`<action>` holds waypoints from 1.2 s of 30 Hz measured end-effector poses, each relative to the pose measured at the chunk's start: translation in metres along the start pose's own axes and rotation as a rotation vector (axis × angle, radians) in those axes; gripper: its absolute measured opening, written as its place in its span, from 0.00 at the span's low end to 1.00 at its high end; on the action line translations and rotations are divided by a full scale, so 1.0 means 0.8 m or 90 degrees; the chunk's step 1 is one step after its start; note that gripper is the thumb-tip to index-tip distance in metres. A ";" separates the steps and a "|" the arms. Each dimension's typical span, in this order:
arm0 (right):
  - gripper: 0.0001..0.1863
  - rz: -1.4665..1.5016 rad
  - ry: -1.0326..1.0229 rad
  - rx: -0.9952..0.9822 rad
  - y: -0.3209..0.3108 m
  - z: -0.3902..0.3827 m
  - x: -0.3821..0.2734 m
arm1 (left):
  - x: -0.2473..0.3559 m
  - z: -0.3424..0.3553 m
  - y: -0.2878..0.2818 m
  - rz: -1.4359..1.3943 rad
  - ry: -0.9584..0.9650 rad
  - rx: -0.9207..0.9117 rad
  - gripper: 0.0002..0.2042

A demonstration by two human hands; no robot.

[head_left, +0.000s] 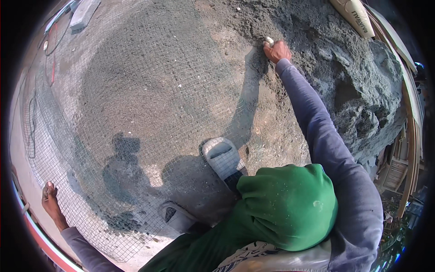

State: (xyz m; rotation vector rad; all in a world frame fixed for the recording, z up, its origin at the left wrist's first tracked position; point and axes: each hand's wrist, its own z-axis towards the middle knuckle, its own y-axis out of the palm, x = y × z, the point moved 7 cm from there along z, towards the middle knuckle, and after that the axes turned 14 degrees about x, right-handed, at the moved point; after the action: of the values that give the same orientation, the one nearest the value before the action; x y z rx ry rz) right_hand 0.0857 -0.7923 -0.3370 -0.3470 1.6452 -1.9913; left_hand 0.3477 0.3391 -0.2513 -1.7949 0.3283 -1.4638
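My right hand point(277, 52) reaches far forward to the foot of a grey heap of sandy material point(362, 81). Its fingers are wrapped round something with a pale rounded end point(269, 41); the rest of that thing is hidden. At the far left my left hand point(50, 199) is closed at the edge of a large sheet of wire mesh point(90, 213). Grey-brown sand point(140, 86) lies spread over the middle and far part of the mesh. Both arms are in bluish-grey sleeves.
My two feet in grey slides point(222, 156) are planted on the near part of the mesh, below my green-clad knee point(290, 206). A printed sack point(353, 16) lies on the heap at far right. Wooden boards point(411, 149) line the right. A grey block point(84, 14) lies far left.
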 end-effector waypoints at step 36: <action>0.32 0.106 -0.116 -0.137 -0.014 -0.055 0.027 | 0.016 -0.025 0.018 0.057 0.017 0.024 0.19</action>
State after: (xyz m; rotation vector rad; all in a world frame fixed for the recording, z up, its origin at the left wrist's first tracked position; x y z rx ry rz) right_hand 0.0429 -0.7664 -0.3390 -0.4413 1.7141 -1.6160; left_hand 0.3370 0.3137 -0.2517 -1.7111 0.3870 -1.4232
